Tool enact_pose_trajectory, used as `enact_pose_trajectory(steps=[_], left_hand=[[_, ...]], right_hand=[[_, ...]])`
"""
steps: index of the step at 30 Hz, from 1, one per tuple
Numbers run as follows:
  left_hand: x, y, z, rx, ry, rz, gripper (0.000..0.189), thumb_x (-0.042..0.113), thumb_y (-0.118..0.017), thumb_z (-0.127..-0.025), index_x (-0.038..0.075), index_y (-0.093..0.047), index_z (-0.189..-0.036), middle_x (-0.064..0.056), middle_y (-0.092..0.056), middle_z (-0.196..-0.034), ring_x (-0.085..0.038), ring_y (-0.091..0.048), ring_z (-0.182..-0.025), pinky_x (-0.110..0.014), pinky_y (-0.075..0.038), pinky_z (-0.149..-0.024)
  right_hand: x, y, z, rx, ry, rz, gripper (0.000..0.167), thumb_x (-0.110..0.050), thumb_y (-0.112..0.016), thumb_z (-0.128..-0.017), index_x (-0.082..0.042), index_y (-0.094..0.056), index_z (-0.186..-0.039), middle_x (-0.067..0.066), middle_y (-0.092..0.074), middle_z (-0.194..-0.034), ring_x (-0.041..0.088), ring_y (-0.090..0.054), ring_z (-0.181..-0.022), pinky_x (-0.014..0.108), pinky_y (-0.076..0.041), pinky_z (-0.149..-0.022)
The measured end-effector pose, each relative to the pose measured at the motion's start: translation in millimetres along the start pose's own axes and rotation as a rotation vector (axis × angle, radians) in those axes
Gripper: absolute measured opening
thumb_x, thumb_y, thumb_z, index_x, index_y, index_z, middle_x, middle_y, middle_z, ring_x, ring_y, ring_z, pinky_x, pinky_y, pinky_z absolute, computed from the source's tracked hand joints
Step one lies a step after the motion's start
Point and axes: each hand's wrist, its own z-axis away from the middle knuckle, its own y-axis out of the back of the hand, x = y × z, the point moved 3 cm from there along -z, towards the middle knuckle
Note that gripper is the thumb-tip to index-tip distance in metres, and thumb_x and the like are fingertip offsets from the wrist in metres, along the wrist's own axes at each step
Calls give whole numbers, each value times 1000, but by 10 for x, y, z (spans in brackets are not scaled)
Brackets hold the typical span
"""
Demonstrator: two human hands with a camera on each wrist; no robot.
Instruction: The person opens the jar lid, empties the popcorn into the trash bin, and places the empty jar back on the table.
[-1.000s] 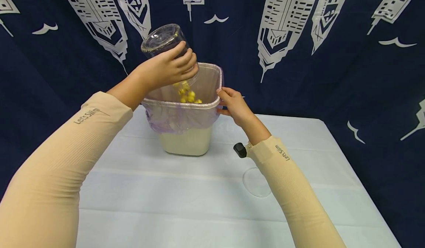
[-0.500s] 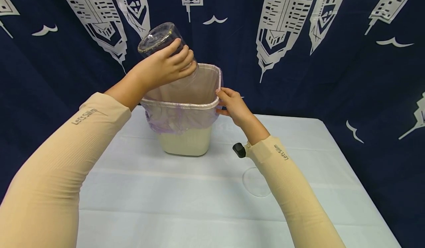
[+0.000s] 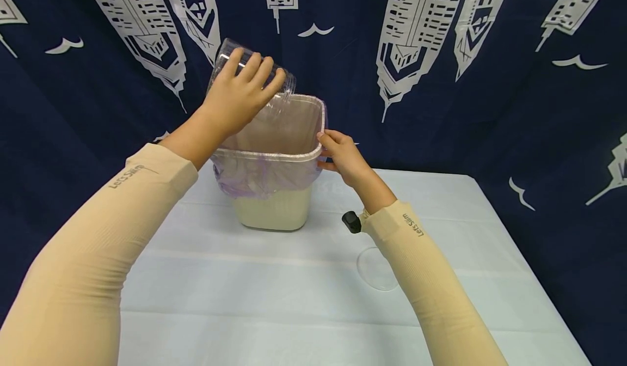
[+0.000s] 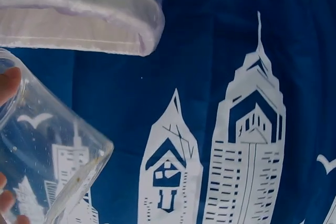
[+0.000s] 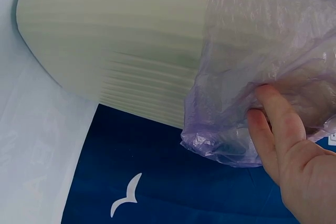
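My left hand [image 3: 235, 98] grips a clear plastic jar [image 3: 288, 85], tilted with its mouth toward the bin's opening. The left wrist view shows the jar [image 4: 58, 140] see-through, with crumbs along its bottom edge. Below it stands a pale trash bin [image 3: 274, 211], lined with a thin purple bag [image 3: 266, 175] folded over the rim. With thumb inside and fingers outside, my right hand [image 3: 345, 158] holds the bin's right rim through the bag. Up close in the right wrist view, fingertips press the bag [image 5: 226, 103] against the wall. The bottom of the bin's inside is hidden.
A clear round lid [image 3: 359, 270] lies on the white-covered table [image 3: 235, 290], partly behind my right forearm. Behind the table hangs a dark blue curtain [image 3: 343, 77] with white building shapes. A black wrist camera [image 3: 351, 222] sits on my right wrist.
Yellow popcorn-like pieces fell from the jar into the bin a second ago; none fall now. The left hand has turned the jar nearer to level. The right hand stays on the rim.
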Motion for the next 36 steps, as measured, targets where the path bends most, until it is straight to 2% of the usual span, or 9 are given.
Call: enact_pose_trajectory(steps=[3,5,10,15,21,26,28,31,36], left_hand=[[-38,1,-2,-163,106,130,81,19,-77,-65,2,-32,-130,-23,-34,-128,-37,-31,-117,-51,-20,-99],[-64,2,-1,-240,175,183,93,28,-80,-61,2,-27,-132,-23,-31,-130,-37,-28,-118,-52,-18,-98],[-131,2,0,-277,360,341,99,38,-79,-61,2,-25,-135,-22,-31,-131,-37,-28,-118,-52,-21,-96],[-173,-14,25,-316,535,525,105,43,-78,-62,4,-18,-139,-20,-28,-135,-36,-24,-123,-51,-17,-100],[-215,3,81,-279,713,742,105,45,-78,-61,7,-20,-139,-15,-30,-138,-32,-24,-127,-49,-21,-100],[-232,46,121,-187,850,930,96,49,-78,-57,13,-31,-132,-6,-40,-127,-24,-31,-120,-42,-31,-94],[-232,72,129,-124,879,1017,93,48,-79,-56,13,-33,-128,-5,-43,-122,-20,-36,-115,-37,-35,-91],[-213,118,143,-76,902,1126,93,47,-80,-57,14,-31,-130,-3,-42,-123,-14,-37,-117,-30,-35,-93],[-142,223,166,-79,941,1285,98,44,-78,-62,20,-21,-138,-2,-36,-130,-13,-35,-118,-32,-35,-94]], right_hand=[[-1,3,3,5,-5,6,50,-26,-44,-95,-1,-32,-136,19,-39,-130,31,-45,-112,42,-43,-87],[-3,2,4,6,-6,3,50,-26,-44,-95,-1,-32,-136,19,-39,-131,31,-45,-112,42,-43,-87],[-9,-4,4,5,1,0,49,-25,-44,-95,-1,-32,-136,19,-39,-131,31,-45,-113,42,-42,-87],[0,-3,0,15,-4,-5,49,-25,-44,-95,0,-33,-136,19,-40,-131,31,-46,-112,42,-43,-87],[12,-3,-1,16,-6,7,48,-26,-44,-95,-1,-35,-135,19,-41,-130,30,-47,-111,41,-44,-86],[13,-4,9,8,4,18,48,-26,-44,-95,0,-36,-134,18,-42,-127,29,-47,-109,39,-45,-85],[9,-3,15,9,5,19,48,-27,-44,-95,-1,-36,-134,17,-43,-126,29,-48,-109,39,-45,-84],[7,1,14,11,5,20,49,-26,-44,-95,-1,-35,-135,18,-41,-129,29,-47,-110,39,-45,-85],[2,6,18,10,6,16,49,-26,-44,-95,-1,-33,-136,19,-39,-131,30,-47,-111,40,-45,-85]])
